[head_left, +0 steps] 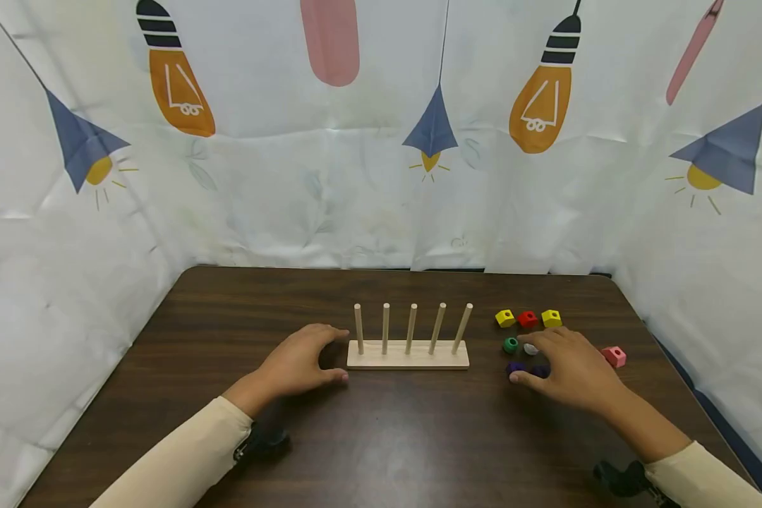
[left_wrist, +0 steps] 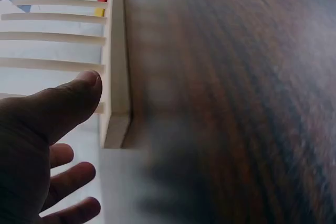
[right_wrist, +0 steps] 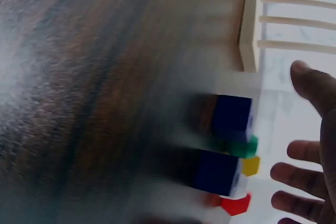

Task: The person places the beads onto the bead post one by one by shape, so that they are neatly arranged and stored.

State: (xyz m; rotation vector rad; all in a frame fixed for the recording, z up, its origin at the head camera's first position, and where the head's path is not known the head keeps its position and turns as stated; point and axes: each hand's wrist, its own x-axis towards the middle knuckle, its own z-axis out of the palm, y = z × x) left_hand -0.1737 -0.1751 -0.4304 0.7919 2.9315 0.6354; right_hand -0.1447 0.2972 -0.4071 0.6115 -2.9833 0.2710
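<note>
A pale wooden base (head_left: 408, 356) with several upright pegs stands mid-table. Just left of it, my left hand (head_left: 295, 363) has its fingers spread, holding nothing; the left wrist view shows the thumb in front of the base (left_wrist: 119, 66). My right hand (head_left: 571, 370) hovers over the beads at the right, fingers apart and empty. Around it lie a green bead (head_left: 511, 345), a white bead (head_left: 530, 349), a dark blue bead (head_left: 515, 368) and a pink bead (head_left: 614, 356). Two blue beads, one of them the nearer blue bead (right_wrist: 216, 172), show beside the right hand (right_wrist: 320, 145).
Behind the right hand lie a yellow bead (head_left: 504, 319), a red bead (head_left: 527, 319) and another yellow bead (head_left: 551, 319). The dark wooden table (head_left: 381, 437) meets a white printed curtain (head_left: 368, 197) at its back and sides.
</note>
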